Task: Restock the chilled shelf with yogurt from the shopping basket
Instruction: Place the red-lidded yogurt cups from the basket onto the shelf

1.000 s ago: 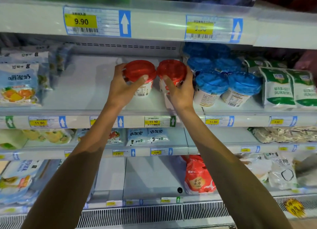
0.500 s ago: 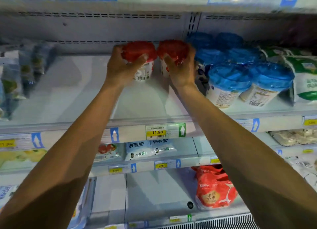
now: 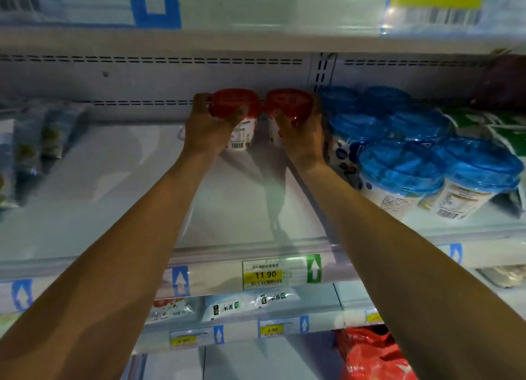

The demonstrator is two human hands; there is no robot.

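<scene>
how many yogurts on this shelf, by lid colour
red-lid yogurt: 2, one gripped in the left hand, one in the right hand
blue-lid yogurt: 6 visible
total: 8

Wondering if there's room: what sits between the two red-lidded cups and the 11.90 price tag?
Nothing; the head view shows bare shelf from the red-lidded cups to the price tag.

The left yogurt cup [image 3: 240, 117] in the left hand [image 3: 210, 130] and the right yogurt cup [image 3: 287, 102] in the right hand [image 3: 304, 136] are side by side at the back of the shelf [image 3: 242, 208]. Tubs [image 3: 412, 163] crowd just to their right. Packets [image 3: 37, 146] lie well to the left.
</scene>
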